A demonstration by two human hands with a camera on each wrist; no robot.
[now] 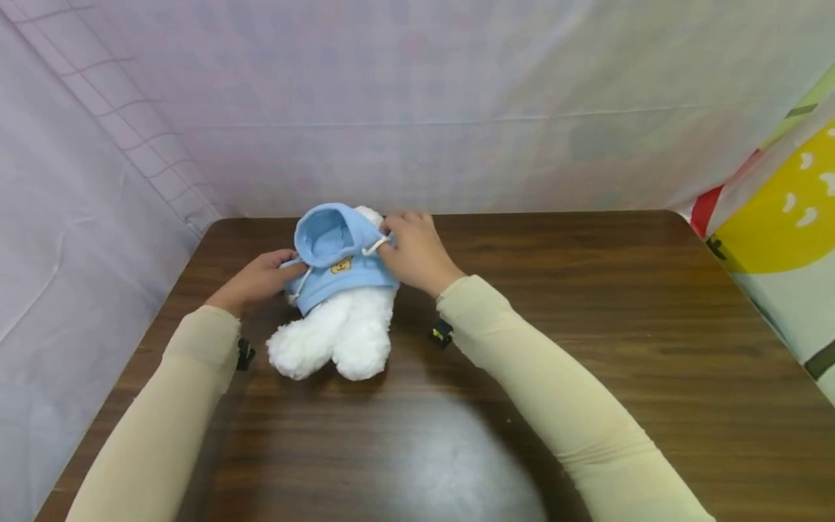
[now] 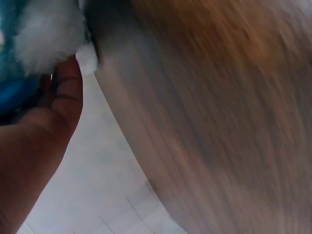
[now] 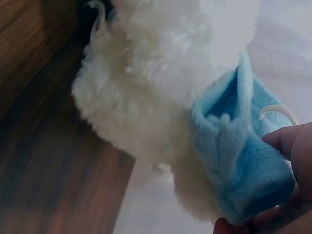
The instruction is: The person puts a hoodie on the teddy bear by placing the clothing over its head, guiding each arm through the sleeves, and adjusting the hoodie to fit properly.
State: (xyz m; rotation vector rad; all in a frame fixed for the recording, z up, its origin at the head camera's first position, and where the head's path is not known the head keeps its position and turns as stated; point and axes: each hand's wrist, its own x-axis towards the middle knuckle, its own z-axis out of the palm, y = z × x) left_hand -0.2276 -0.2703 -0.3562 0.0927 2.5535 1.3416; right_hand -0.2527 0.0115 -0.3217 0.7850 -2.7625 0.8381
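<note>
Toy [image 1: 359,326], one; hoodie [image 1: 362,272] over it, hood [image 1: 326,238] hollow: fitting unfinished, we judge. Left grip [image 1: 256,279], right grip [image 1: 417,252]: pinching hoodie, either side of toy.

A pale curtain [image 1: 470,94] hangs behind the brown wood-grain table [image 1: 574,319], yellow-patterned cloth [image 1: 786,217] rightward.

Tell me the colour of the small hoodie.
The hoodie is light blue; the head view shows it best.
</note>
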